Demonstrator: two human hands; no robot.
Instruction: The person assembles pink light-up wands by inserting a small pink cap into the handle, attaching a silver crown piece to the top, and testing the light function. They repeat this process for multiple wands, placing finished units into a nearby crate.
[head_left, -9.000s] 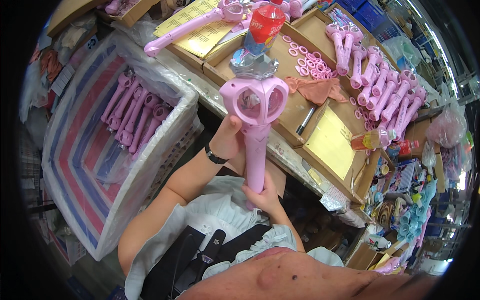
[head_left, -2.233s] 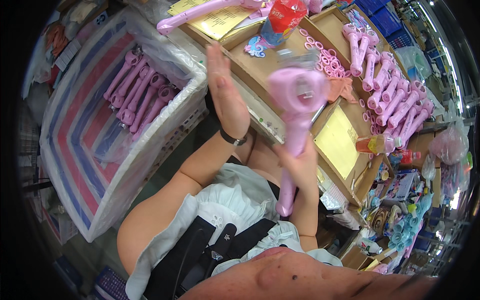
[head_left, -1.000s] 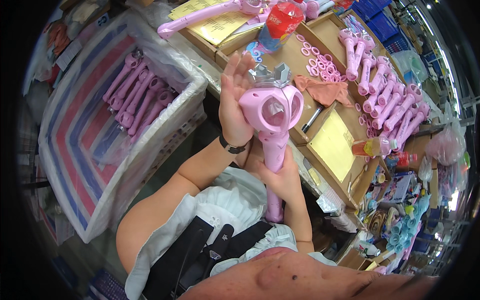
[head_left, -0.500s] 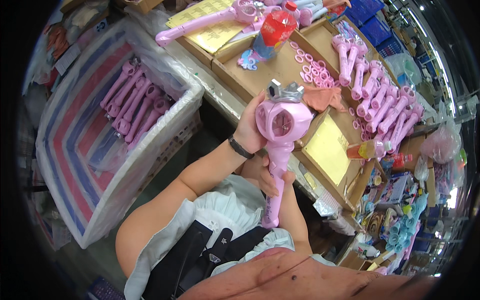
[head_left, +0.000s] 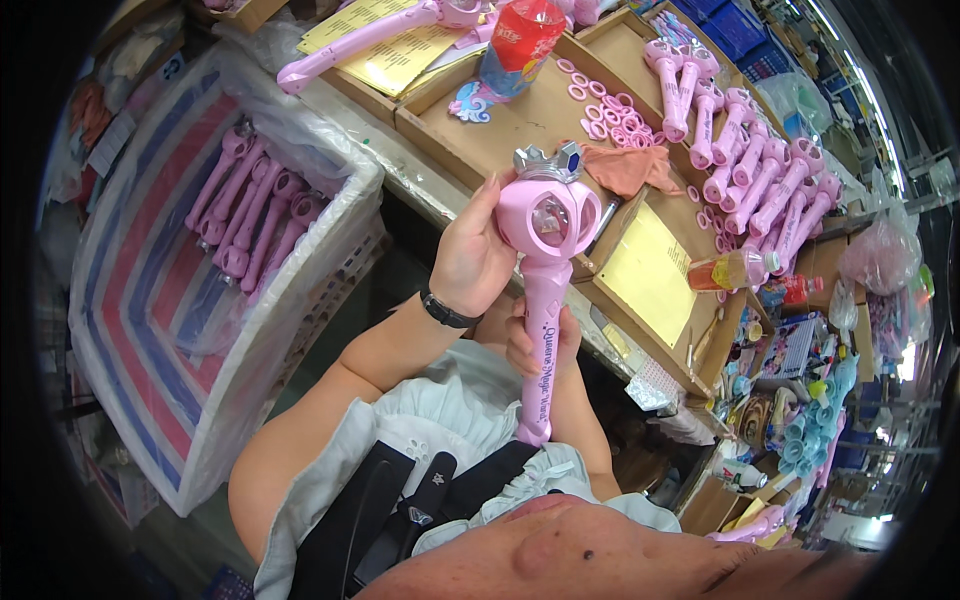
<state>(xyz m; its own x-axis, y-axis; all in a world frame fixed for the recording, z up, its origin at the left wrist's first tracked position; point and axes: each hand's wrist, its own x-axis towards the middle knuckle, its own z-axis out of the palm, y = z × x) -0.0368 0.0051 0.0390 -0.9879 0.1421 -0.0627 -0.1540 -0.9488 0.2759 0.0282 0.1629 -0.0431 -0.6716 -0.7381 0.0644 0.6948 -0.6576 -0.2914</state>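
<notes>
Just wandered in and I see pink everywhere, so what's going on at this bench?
A person holds one pink toy wand upright in both hands. The left hand cups its heart-shaped head, topped with a silver crown; the right hand grips the handle. More pink wands lie in a striped bag-lined bin to the left, others in cardboard trays ahead.

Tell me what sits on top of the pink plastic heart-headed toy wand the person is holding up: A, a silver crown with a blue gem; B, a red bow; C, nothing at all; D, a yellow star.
A: a small silver crown with a blue gem caps the pink plastic heart-headed toy wand, which the left hand steadies at the head and the right hand grips by the shaft.
</notes>
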